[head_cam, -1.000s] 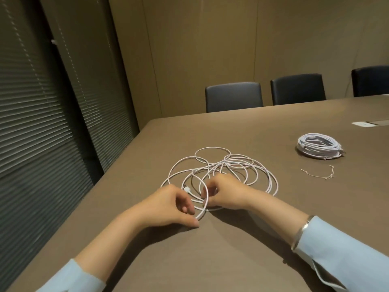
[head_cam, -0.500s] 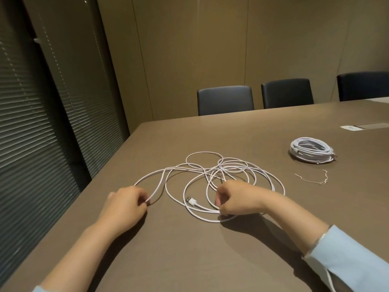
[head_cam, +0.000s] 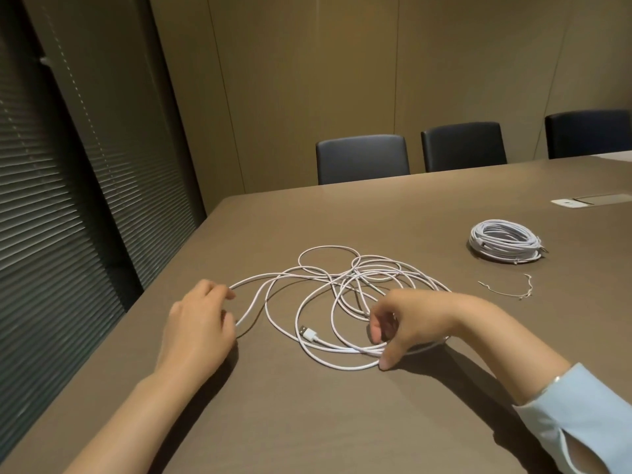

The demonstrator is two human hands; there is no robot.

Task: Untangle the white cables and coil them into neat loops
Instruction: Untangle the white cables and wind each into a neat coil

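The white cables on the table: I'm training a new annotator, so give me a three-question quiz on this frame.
1. True or false: the coiled bundle touches the tangled cable.
2. Which hand pinches strands near the USB plug? A) left hand B) right hand
3. Fill in: the thin twist tie lies on the table between the coiled bundle and the person's ____ forearm.

Key: 1 false, they lie apart; 2 B; 3 right.
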